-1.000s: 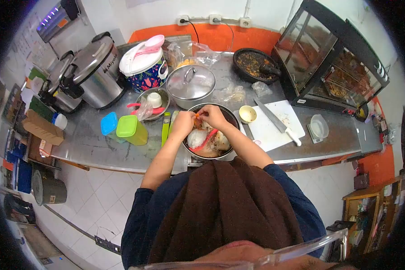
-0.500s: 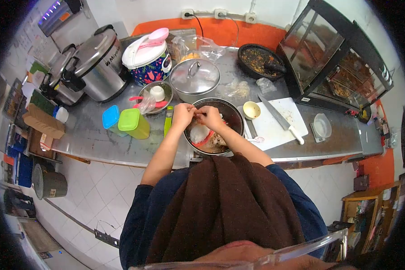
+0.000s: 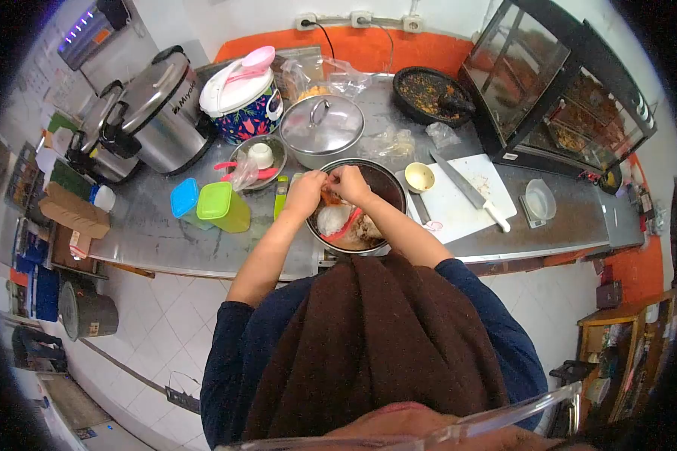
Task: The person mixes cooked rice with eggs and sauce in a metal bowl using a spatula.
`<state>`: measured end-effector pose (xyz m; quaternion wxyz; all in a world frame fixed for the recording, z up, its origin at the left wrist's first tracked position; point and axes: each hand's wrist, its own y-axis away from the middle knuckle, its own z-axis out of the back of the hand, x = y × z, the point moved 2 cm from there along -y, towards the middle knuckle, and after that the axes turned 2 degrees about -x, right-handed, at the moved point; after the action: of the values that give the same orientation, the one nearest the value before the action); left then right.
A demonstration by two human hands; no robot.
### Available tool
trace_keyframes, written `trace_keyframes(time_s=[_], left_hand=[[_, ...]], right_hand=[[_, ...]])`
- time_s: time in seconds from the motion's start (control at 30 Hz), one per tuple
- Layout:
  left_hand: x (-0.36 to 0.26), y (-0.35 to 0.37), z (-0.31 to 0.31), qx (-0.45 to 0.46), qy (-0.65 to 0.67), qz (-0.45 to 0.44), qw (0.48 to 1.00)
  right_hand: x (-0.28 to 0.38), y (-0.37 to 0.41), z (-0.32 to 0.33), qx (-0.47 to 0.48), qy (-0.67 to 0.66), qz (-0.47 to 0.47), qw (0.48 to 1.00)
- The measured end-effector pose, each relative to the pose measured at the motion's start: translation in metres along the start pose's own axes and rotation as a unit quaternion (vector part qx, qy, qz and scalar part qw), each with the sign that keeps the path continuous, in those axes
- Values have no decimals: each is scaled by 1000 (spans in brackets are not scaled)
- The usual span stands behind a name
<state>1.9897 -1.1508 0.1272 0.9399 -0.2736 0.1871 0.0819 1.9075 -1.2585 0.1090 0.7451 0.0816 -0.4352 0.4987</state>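
Note:
Both hands meet over the left rim of a large dark-walled pot [image 3: 387, 184]. The fingers of my left hand [image 3: 306, 194] are closed in a pinch, touching those of my right hand [image 3: 350, 185], which are also bent together. Just below them shows a small orange-brown piece [image 3: 330, 198]; it looks held between the fingertips, but its kind is too small to make out. Inside the pot lie a white mound [image 3: 331, 220], a red curved utensil edge [image 3: 347, 225] beside it, and pale brownish food [image 3: 366, 228].
Right of the pot are a yellowish bowl [image 3: 419, 178], a white cutting board [image 3: 459, 218] and a large knife [image 3: 470, 192]. A lidded pot [image 3: 322, 128] stands behind. Green [image 3: 224, 208] and blue-lidded [image 3: 186, 198] containers sit left. A stone mortar [image 3: 421, 105] and glass display case [image 3: 557, 90] stand back right.
My hands have shifted slightly, with the right hand's fingers lifted a little. The orange-brown piece below them now shows more clearly. The camera view has moved slightly.

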Motion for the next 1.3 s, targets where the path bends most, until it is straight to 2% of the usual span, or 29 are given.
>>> trace_keyframes(time_s=[0.07, 0.13, 0.23, 0.3, 0.4, 0.5, 0.63, 0.73, 0.93, 1.1, 1.3], left_hand=[[-2, -2, 4, -4, -6, -22, 1000], [-5, -4, 11, -35, 37, -45, 998], [-1, -6, 13, -44, 100, -46, 993], [0, -6, 12, -41, 99, -52, 993], [-2, -7, 10, -39, 87, -69, 993], [-2, -6, 7, -28, 75, -57, 995], [-5, -7, 8, -17, 66, -60, 996], [-8, -7, 10, -13, 56, -58, 997], [-17, -9, 14, -9, 36, -49, 998], [-18, -7, 16, -5, 14, -38, 999], [-14, -3, 9, -27, 50, -35, 998]], right_hand=[[-2, -2, 0, 1, 13, 14, 1000], [-4, -4, 2, 33, -99, 1, 995], [-1, -5, 0, 30, -124, 32, 991], [-5, -6, -3, 44, -113, 43, 992], [-11, -5, -11, -8, -41, 50, 998], [5, -1, -4, -15, 31, 79, 996], [0, -4, -10, 37, 8, 19, 999], [0, -5, -12, 29, 69, 36, 997], [-6, -7, -18, 43, 106, 34, 993], [-2, -5, -13, 41, 100, 52, 993], [-5, 2, -12, 39, 90, 69, 993]])
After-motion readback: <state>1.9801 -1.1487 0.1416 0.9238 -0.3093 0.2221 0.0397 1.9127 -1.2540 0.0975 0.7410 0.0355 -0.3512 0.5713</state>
